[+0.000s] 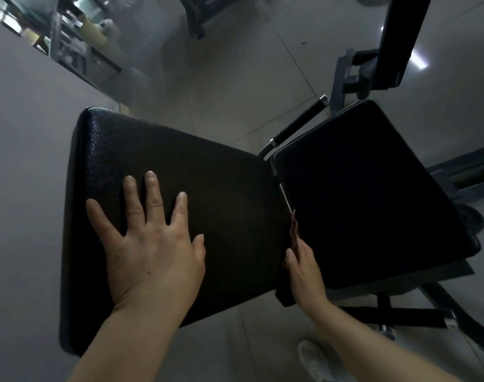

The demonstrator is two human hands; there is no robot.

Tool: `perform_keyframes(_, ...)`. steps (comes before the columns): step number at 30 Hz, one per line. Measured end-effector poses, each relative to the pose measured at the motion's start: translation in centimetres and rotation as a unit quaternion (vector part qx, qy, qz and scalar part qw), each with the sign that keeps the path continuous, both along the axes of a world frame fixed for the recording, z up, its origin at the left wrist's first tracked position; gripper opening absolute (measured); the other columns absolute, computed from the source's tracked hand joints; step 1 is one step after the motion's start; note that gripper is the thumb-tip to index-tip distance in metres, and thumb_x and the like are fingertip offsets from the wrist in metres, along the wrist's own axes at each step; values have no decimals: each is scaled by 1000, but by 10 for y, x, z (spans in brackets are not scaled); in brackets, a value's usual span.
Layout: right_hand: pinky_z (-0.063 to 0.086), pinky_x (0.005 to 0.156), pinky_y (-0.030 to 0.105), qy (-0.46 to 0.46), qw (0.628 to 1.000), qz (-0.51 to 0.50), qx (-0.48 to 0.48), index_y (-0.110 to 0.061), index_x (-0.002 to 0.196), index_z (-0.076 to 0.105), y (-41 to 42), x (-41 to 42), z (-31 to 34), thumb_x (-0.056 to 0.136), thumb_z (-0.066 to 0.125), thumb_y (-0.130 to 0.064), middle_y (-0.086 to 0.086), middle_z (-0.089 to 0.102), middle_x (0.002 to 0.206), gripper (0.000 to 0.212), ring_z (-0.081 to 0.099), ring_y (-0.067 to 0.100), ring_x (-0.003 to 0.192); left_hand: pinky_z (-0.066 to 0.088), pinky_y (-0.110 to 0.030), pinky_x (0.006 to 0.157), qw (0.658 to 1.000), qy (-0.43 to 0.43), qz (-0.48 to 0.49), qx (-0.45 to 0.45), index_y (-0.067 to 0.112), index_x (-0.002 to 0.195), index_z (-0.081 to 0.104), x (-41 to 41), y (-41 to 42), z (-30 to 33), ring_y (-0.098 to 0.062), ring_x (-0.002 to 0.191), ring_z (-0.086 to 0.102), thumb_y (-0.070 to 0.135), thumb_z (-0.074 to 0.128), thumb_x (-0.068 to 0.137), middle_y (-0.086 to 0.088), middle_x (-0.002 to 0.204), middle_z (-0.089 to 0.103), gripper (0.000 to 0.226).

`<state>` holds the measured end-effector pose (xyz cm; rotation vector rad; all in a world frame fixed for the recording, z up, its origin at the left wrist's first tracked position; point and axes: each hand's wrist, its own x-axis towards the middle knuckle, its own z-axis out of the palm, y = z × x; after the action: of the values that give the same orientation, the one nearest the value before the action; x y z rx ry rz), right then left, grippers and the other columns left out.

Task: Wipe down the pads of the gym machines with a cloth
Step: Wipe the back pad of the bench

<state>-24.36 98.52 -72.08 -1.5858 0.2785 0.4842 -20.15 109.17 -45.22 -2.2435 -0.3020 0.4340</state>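
Head view is showing my left hand (149, 244) lying flat, fingers spread wide, pressing on the back pad (180, 175) at centre left of the frame. My right hand (304, 267), at lower centre right, is pinching a reddish-brown cloth (294, 230) in its grip, tucked into the gap between that pad and the seat pad (373, 194). Both pads are looking black, pebbled and round-cornered. Only a crumpled edge of the cloth is showing.

No readable text, labels, brand marks, numbers or signs anywhere in view. Nothing legible on the two black machine pads (221, 188), the metal frame, the tiled floor, or the blurred shelving at far left.
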Motion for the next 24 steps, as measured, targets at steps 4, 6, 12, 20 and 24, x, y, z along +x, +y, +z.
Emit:
perform_keyframes(4, 44, 78, 27, 0, 998, 59, -23, -34, 133, 43, 1, 53, 3, 102, 33, -38, -8, 55, 115, 33, 55, 6, 99, -7, -67, 107, 1000, -4, 0, 10, 31, 145, -18, 0, 0, -1, -37, 142, -23, 62, 14, 90, -15, 155, -24, 71)
perform_keyframes(6, 47, 78, 31, 0, 998, 58, -38, -29, 128, 48, 10, 88, 3, 102, 32, -38, -4, 58, 108, 31, 57, 9, 92, -7, -66, 107, 1000, -3, -2, 19, 30, 137, -25, 0, 0, -2, -36, 142, -23, 63, 13, 89, -14, 155, -26, 69)
perform_keyframes(12, 42, 83, 26, -8, 999, 29, -25, -28, 142, 38, 16, 103, 4, 103, 32, -38, -9, 55, 109, 41, 53, 4, 93, -21, -62, 101, 1000, 11, 0, 24, 35, 128, -29, -1, -2, -3, -33, 138, -30, 68, 13, 87, -12, 141, -39, 68)
perform_keyframes(20, 18, 106, 14, -28, 996, 68, -60, -31, 149, 20, -8, 0, 12, 94, 27, -47, -12, 24, 153, 58, 25, -1, 134, -22, -64, 98, 1000, 5, 20, 6, 38, 129, -29, 2, -1, -9, -33, 128, -39, 70, 17, 86, -16, 144, -39, 70)
perform_keyframes(24, 17, 114, 23, -47, 996, 48, -58, -21, 149, 27, 3, 61, 12, 102, 35, -29, -1, 27, 155, 48, 25, 11, 142, -16, -67, 104, 1000, -8, 26, -14, 40, 142, -11, 5, -5, -2, -31, 137, -30, 67, 24, 86, -14, 147, -30, 72)
